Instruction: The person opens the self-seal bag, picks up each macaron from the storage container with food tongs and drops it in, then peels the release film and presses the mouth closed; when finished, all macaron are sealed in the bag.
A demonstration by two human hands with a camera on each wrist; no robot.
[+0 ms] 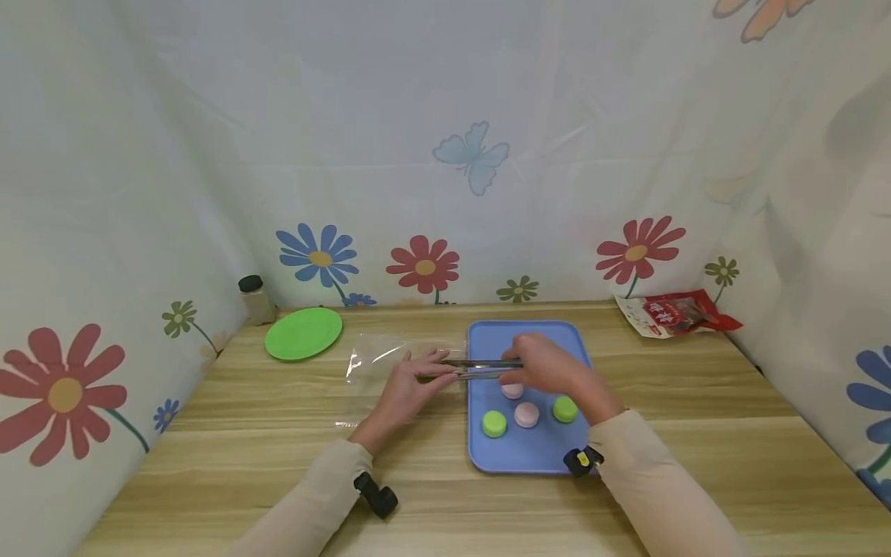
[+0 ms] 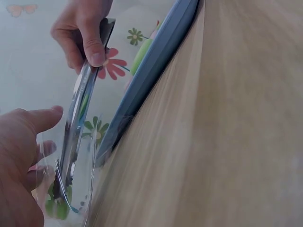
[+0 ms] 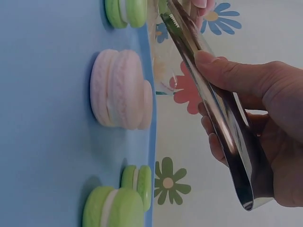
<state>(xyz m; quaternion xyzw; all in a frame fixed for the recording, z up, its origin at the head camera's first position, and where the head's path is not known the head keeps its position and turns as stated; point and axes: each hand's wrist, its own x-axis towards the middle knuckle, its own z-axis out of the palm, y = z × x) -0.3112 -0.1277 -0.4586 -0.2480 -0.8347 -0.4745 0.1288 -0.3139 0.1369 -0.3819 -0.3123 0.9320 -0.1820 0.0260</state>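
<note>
"What did you have in your right hand [image 1: 546, 363], near the centre of the head view?"

"You gripped metal tongs [image 1: 487, 363] there, thumb and fingers clamped round both arms. The tongs pointed toward the left of the frame, crossing the left edge of the blue tray [image 1: 525, 458]."

"And your left hand [image 1: 411, 383]?"

"It lay just left of the tray, over the clear bag [image 1: 376, 363]. Your left thumb stood well apart from the fingers, and in the left wrist view clear plastic showed around those fingers and the tong tips, at the lower left."

"Was anything at the tips?"

"A bit of green [image 1: 423, 378] showed by your left fingers, too hidden to name for certain."

"What sat on the tray, right of centre?"

"Below your right hand you had two pink cookies [image 1: 526, 415] near each other, with a green cookie [image 1: 494, 424] to their left and another green one to their right. The right wrist view showed three green ones."

"And farther off?"

"A green plate [image 1: 304, 334] and a black-capped jar [image 1: 256, 302] stood left of centre on the wooden table [image 1: 431, 495]; a red packet [image 1: 678, 313] lay at the right."
</note>
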